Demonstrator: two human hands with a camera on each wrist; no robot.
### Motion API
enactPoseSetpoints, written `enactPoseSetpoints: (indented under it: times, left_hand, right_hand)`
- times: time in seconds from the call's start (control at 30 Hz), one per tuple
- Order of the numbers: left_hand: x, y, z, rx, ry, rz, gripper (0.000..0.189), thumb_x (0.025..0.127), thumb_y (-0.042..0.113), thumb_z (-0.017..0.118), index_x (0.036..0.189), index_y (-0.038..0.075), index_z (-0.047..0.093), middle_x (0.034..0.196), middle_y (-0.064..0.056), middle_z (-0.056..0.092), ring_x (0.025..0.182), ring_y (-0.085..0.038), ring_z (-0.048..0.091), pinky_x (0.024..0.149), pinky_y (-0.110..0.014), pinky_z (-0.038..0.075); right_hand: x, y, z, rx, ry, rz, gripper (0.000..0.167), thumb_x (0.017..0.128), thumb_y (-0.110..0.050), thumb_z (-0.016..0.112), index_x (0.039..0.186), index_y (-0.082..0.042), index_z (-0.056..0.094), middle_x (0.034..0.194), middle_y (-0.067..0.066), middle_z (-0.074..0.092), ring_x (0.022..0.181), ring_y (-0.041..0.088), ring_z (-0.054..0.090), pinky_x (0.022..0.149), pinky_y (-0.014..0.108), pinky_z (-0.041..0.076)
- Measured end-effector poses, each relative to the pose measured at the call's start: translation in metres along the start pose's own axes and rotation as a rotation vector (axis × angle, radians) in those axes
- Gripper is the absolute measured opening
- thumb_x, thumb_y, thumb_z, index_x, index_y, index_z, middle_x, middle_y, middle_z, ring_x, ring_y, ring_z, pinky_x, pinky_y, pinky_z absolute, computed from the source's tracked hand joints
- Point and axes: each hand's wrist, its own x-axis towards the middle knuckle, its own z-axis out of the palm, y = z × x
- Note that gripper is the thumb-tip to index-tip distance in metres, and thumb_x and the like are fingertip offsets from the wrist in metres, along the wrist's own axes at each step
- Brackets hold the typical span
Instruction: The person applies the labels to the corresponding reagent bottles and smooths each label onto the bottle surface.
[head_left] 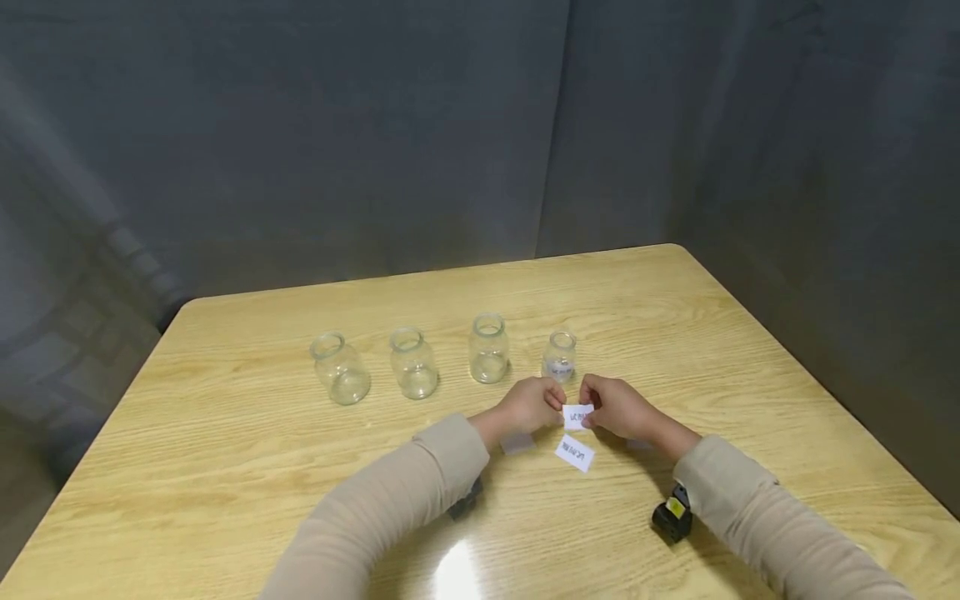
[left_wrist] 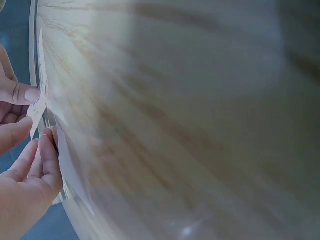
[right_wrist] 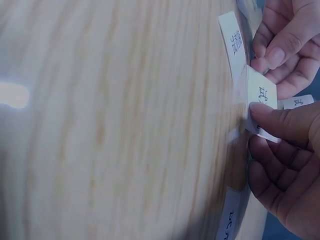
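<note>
Between my two hands is a small white paper label with dark handwriting, raised off the table. My right hand pinches its right side, the thumb pressed over the writing in the right wrist view. At the label's other edge, the bent fingertips of my left hand come together on it; their exact hold is partly hidden. Just behind the hands stands a small glass jar with a written label on its front. Another written label lies on the table right below the held one.
Three clear glass jars, the left jar, the middle jar and the right jar, stand in a row on the wooden table. More paper slips, a left slip and a right slip, lie beside the forearms. Dark curtains hang behind.
</note>
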Motion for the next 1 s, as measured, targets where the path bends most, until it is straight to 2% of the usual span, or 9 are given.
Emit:
enactPoseSetpoints:
  times: [0.1, 0.4, 0.57, 0.73, 1.0]
  left_hand:
    - [0.0, 0.0, 0.0, 0.017, -0.005, -0.003, 0.018, 0.07, 0.0, 0.067, 0.085, 0.004, 0.058, 0.073, 0.002, 0.054, 0.069, -0.008, 0.05, 0.059, -0.014, 0.042]
    - [-0.001, -0.001, 0.002, -0.015, 0.012, 0.018, 0.01, 0.075, -0.003, 0.059, 0.08, 0.005, 0.059, 0.071, 0.0, 0.054, 0.066, -0.008, 0.049, 0.056, -0.015, 0.041]
    - [-0.001, -0.004, 0.001, -0.108, 0.011, 0.023, 0.009, 0.076, -0.005, 0.055, 0.08, 0.003, 0.058, 0.069, -0.001, 0.054, 0.062, -0.008, 0.05, 0.053, -0.015, 0.042]
    - [-0.001, -0.007, -0.004, -0.203, 0.008, 0.029, 0.007, 0.077, -0.005, 0.055, 0.081, 0.001, 0.058, 0.068, -0.002, 0.053, 0.062, -0.009, 0.051, 0.056, -0.017, 0.046]
    - [-0.006, -0.007, -0.013, -0.372, 0.007, -0.003, 0.005, 0.079, -0.004, 0.055, 0.085, -0.003, 0.056, 0.073, -0.006, 0.053, 0.065, -0.012, 0.054, 0.062, -0.022, 0.049]
  right_hand:
    - [0.0, 0.0, 0.001, 0.041, 0.003, 0.0, 0.024, 0.068, 0.006, 0.065, 0.077, -0.004, 0.046, 0.066, 0.003, 0.043, 0.06, 0.014, 0.039, 0.05, 0.024, 0.033]
    - [-0.001, 0.003, 0.004, 0.16, 0.008, 0.022, 0.014, 0.072, 0.008, 0.06, 0.079, -0.002, 0.052, 0.07, 0.002, 0.048, 0.065, 0.014, 0.043, 0.054, 0.024, 0.039]
    - [-0.004, 0.002, 0.004, 0.256, 0.024, 0.045, 0.006, 0.078, 0.002, 0.058, 0.078, 0.0, 0.052, 0.069, 0.004, 0.047, 0.059, 0.015, 0.044, 0.048, 0.023, 0.039]
    - [-0.003, 0.002, 0.003, 0.339, 0.038, 0.043, 0.009, 0.081, -0.004, 0.058, 0.082, 0.002, 0.05, 0.07, 0.005, 0.047, 0.061, 0.016, 0.044, 0.05, 0.023, 0.04]
    - [-0.002, -0.007, 0.003, 0.502, 0.043, 0.027, 0.007, 0.082, 0.002, 0.053, 0.087, 0.005, 0.049, 0.066, 0.006, 0.051, 0.058, 0.018, 0.05, 0.048, 0.025, 0.044]
